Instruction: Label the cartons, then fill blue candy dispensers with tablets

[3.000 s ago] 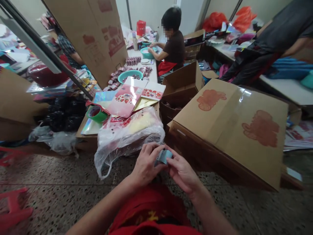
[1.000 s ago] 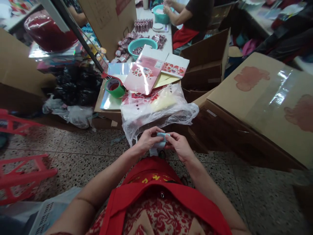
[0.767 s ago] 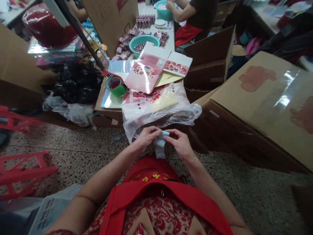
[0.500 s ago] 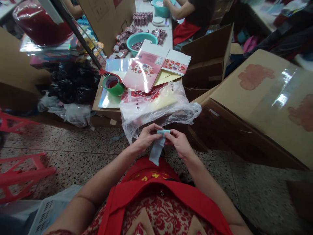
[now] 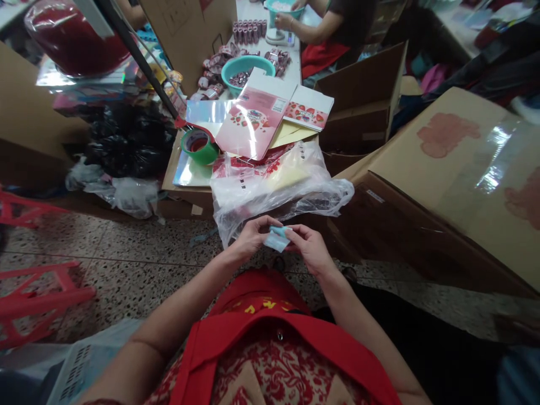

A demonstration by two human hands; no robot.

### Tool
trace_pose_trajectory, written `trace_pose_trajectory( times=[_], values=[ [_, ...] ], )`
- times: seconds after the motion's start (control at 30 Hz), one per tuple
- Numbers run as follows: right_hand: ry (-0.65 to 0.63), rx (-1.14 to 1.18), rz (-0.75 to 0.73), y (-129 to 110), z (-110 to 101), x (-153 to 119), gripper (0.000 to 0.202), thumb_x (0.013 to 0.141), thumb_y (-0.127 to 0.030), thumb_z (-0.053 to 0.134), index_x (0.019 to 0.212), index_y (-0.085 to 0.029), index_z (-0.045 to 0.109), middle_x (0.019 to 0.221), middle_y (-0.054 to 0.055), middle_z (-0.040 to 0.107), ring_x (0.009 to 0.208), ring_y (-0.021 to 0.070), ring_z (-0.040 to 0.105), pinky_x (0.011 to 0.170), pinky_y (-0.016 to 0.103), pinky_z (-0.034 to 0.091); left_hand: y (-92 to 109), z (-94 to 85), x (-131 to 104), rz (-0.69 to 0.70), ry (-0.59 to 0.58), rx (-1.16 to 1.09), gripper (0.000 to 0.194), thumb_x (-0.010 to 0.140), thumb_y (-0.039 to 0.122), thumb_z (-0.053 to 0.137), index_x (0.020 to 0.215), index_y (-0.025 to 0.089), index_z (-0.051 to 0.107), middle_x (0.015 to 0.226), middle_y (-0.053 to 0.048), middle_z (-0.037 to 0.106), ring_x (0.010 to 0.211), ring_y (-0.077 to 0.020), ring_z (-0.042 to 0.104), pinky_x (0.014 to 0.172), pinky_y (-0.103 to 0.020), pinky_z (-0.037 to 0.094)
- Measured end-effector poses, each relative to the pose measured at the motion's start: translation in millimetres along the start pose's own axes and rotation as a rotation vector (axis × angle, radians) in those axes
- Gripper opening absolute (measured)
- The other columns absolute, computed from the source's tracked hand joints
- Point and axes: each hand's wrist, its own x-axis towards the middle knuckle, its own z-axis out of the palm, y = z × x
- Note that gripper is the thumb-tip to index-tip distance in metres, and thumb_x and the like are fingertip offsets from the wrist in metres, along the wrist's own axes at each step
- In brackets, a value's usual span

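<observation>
A small light-blue strip point(image 5: 277, 240) is held between both hands in front of the red apron, its upper edge rolled or folded and a short flap below. My left hand point(image 5: 252, 236) pinches its left end with thumb and fingers. On the right end, my right hand point(image 5: 307, 243) has its thumb and fingers closed. Just beyond the hands lies a crumpled clear plastic bag point(image 5: 278, 194) on the table edge. Pink printed card sheets point(image 5: 253, 121) and a green tape roll point(image 5: 199, 147) rest behind it.
A large cardboard box point(image 5: 447, 163) stands at the right. Red stools point(image 5: 46, 298) are at the left. A teal basin point(image 5: 247, 70) sits farther back, near a person's hands point(image 5: 287, 21) over another basin. Black bags point(image 5: 126, 135) lie left of the table.
The strip's hanging tail is much shorter, now a small flap between my fingers. Dark cloth has come into view at the lower right. The person's hand at the back has moved over the scale.
</observation>
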Motion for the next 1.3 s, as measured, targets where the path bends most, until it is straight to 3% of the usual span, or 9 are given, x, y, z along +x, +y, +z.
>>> trace_pose_trajectory(
  times=[0.13, 0.3, 0.4, 0.57, 0.77, 0.9, 0.97, 1.17, 1.3],
  values=[
    [0.018, -0.085, -0.111, 3, 1, -2, 0.033, 0.064, -0.043, 0.075, 0.086, -0.020, 0.069, 0.081, 0.003, 0.069, 0.070, 0.0174, 0.062, 0.066, 0.033, 0.054, -4, -4.1, -3, -0.062, 0.042, 0.001, 0.049, 0.066, 0.048, 0.070, 0.102, 0.016, 0.061, 0.083, -0.001, 0.064, 0.067, -0.0103, 0.056, 0.060, -0.022, 0.044],
    [-0.012, -0.233, -0.294, 8, -1, -6, 0.027, 0.067, -0.038, 0.074, 0.088, -0.022, 0.070, 0.096, 0.004, 0.066, 0.088, 0.0191, 0.061, 0.080, 0.034, 0.052, -5, -6.8, -7, -0.168, -0.031, 0.010, 0.047, 0.067, 0.053, 0.067, 0.089, 0.013, 0.060, 0.067, -0.001, 0.059, 0.055, -0.0110, 0.054, 0.052, -0.023, 0.042],
    [-0.005, -0.074, -0.184, 10, -1, -9, 0.041, 0.066, -0.044, 0.074, 0.101, -0.025, 0.066, 0.111, 0.005, 0.061, 0.092, 0.0200, 0.061, 0.074, 0.034, 0.054, -6, -6.5, -11, -0.030, -0.013, 0.012, 0.039, 0.066, 0.038, 0.072, 0.093, 0.014, 0.060, 0.075, -0.001, 0.060, 0.064, -0.0095, 0.055, 0.059, -0.021, 0.042],
    [-0.037, 0.107, 0.048, 14, 1, -14, 0.040, 0.063, -0.047, 0.075, 0.092, -0.020, 0.066, 0.085, 0.002, 0.067, 0.072, 0.0162, 0.062, 0.063, 0.031, 0.055, -12, -2.0, -18, 0.148, -0.032, 0.068, 0.040, 0.071, 0.027, 0.070, 0.107, 0.019, 0.056, 0.090, -0.001, 0.060, 0.072, -0.0094, 0.054, 0.061, -0.019, 0.042],
    [0.013, -0.095, -0.267, 17, -2, -17, 0.021, 0.068, -0.033, 0.074, 0.086, -0.023, 0.069, 0.085, 0.001, 0.068, 0.078, 0.0166, 0.062, 0.074, 0.032, 0.052, -10, 1.2, -26, 0.094, -0.032, -0.044, 0.072, 0.063, 0.027, 0.077, 0.127, 0.028, 0.043, 0.125, -0.006, 0.051, 0.092, -0.0140, 0.058, 0.074, -0.023, 0.047],
    [-0.021, -0.229, -0.524, 21, -5, -19, 0.014, 0.076, -0.024, 0.068, 0.089, -0.026, 0.070, 0.092, 0.002, 0.065, 0.087, 0.0166, 0.060, 0.079, 0.031, 0.050, -9, 0.7, -28, -0.140, 0.006, -0.122, 0.058, 0.071, 0.057, 0.063, 0.112, 0.015, 0.056, 0.091, -0.006, 0.062, 0.070, -0.0125, 0.059, 0.059, -0.023, 0.047],
    [-0.020, -0.270, -0.571, 24, -6, -19, 0.015, 0.077, -0.021, 0.066, 0.089, -0.028, 0.071, 0.094, 0.003, 0.063, 0.091, 0.0169, 0.060, 0.081, 0.031, 0.050, -10, 0.7, -27, -0.186, -0.007, -0.106, 0.054, 0.070, 0.057, 0.064, 0.102, 0.014, 0.059, 0.079, -0.004, 0.061, 0.060, -0.0112, 0.057, 0.053, -0.023, 0.046],
    [-0.087, 0.019, -0.240, 25, -1, -19, 0.041, 0.071, -0.030, 0.072, 0.111, -0.029, 0.064, 0.115, 0.005, 0.062, 0.099, 0.0201, 0.061, 0.083, 0.034, 0.052, -10, 0.2, -25, -0.073, 0.029, -0.055, 0.040, 0.065, 0.035, 0.073, 0.097, 0.017, 0.059, 0.081, 0.000, 0.061, 0.067, -0.0111, 0.057, 0.058, -0.022, 0.045],
    [-0.072, 0.110, 0.013, 18, 5, -17, 0.048, 0.066, -0.042, 0.076, 0.108, -0.021, 0.066, 0.102, 0.007, 0.069, 0.088, 0.0215, 0.065, 0.074, 0.033, 0.054, -10, 2.2, -24, 0.049, 0.004, 0.031, 0.028, 0.066, 0.027, 0.071, 0.089, 0.015, 0.062, 0.075, 0.002, 0.059, 0.067, -0.0087, 0.052, 0.064, -0.021, 0.042]
  ],
)
